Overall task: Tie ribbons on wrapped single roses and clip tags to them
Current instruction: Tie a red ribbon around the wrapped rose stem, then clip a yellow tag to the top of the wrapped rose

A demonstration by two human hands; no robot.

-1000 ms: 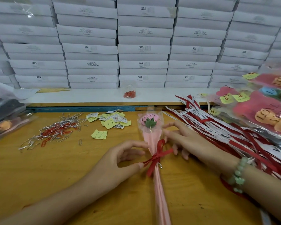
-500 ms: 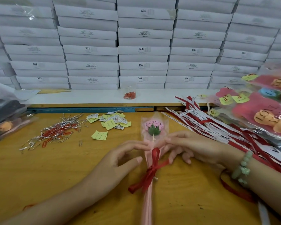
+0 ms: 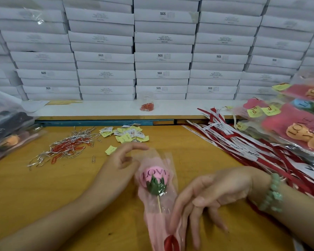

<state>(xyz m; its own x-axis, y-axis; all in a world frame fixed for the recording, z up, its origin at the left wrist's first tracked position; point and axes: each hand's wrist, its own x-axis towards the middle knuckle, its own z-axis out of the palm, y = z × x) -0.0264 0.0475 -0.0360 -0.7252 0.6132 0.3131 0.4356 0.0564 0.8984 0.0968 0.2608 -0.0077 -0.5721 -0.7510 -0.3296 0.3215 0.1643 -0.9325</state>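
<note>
Head view — right hand [image 3: 216, 192] pinches wrapped rose [image 3: 155, 180]; left hand [image 3: 120, 160] — fingers loose, apart.

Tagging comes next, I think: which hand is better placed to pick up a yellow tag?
Left. The left hand holds nothing and hovers close to the yellow tags; the right hand holds the wrapped rose and lies farther from them.

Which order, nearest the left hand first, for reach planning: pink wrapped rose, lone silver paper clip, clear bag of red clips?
1. Pink wrapped rose, beside left hand.
2. Lone silver paper clip, leftward.
3. Clear bag of red clips, back shelf.
</note>
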